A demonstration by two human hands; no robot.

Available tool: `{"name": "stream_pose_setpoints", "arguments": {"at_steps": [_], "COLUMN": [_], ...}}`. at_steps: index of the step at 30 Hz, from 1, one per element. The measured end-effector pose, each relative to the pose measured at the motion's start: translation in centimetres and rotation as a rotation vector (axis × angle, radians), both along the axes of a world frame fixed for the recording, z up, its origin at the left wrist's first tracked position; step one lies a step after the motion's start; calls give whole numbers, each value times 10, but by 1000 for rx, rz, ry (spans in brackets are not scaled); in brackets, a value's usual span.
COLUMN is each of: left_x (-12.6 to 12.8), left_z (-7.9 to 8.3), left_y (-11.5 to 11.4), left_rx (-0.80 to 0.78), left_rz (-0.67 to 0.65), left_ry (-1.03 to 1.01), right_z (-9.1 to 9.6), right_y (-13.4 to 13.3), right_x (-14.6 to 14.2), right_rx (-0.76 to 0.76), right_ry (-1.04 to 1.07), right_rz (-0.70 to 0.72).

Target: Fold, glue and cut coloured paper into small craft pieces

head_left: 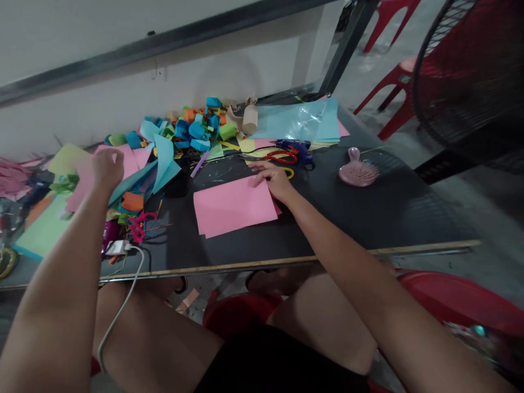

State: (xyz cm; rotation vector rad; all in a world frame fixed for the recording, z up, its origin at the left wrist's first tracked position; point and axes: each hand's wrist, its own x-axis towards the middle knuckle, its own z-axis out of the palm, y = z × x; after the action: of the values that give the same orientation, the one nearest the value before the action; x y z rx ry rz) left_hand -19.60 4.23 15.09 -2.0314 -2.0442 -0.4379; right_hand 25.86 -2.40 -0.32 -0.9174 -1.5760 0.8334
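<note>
A folded sheet of pink paper lies on the dark tabletop in front of me. At its upper right corner is my right hand, the thumb on the paper and the fingers reaching past its top edge. Red-handled scissors and a blue glue gun lie just beyond that hand. On the left, my left hand is curled closed above more pink sheets. Whatever its fingertips hold, if anything, cannot be made out. Light blue paper rises beside it.
Several coloured paper pieces are heaped along the wall, near a cardboard tube. A pink hairbrush lies on the right. A white charger has its cable hanging over the front edge. A black fan stands beyond the table's right end.
</note>
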Motion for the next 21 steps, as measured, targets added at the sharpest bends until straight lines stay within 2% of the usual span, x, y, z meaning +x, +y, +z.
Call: {"name": "stream_pose_setpoints", "arguments": {"at_steps": [1, 2, 3, 5, 6, 7, 10, 12, 15, 18, 21], "left_x": [19, 40, 64, 112, 136, 157, 200, 212, 210, 198, 188], "left_z": [0, -1, -3, -13, -22, -31, -64, -83, -98, -104, -107], "left_y": [-6, -13, -21, -38, -45, -51, -60, -59, -54, -51, -52], "left_rx": [111, 153, 129, -90, -245, -403, -699, -780, -801, -700, -541], "left_rz": [-29, -130, -260, -485, -541, -586, -606, -604, -601, -502, -341], "left_ry": [-48, -105, -186, -428, -584, -714, -967, -963, -1047, -1298, -1560], "right_z": [2, 3, 4, 7, 8, 9, 12, 14, 13, 11, 8], "right_y": [-1, -1, -2, -3, -3, -4, -9, -11, -11, -6, -2], "right_x": [0, 0, -1, -1, -1, -1, -2, -3, -7, -10, -12], "right_rx": [1, 0, -5, -31, -48, -65, -86, -80, -123, -272, -439], "right_ry": [4, 9, 13, 9, 2, -5, -14, -10, 75, 292, 414], "right_rz": [4, 10, 18, 35, 42, 46, 70, 76, 12, -98, -41]}}
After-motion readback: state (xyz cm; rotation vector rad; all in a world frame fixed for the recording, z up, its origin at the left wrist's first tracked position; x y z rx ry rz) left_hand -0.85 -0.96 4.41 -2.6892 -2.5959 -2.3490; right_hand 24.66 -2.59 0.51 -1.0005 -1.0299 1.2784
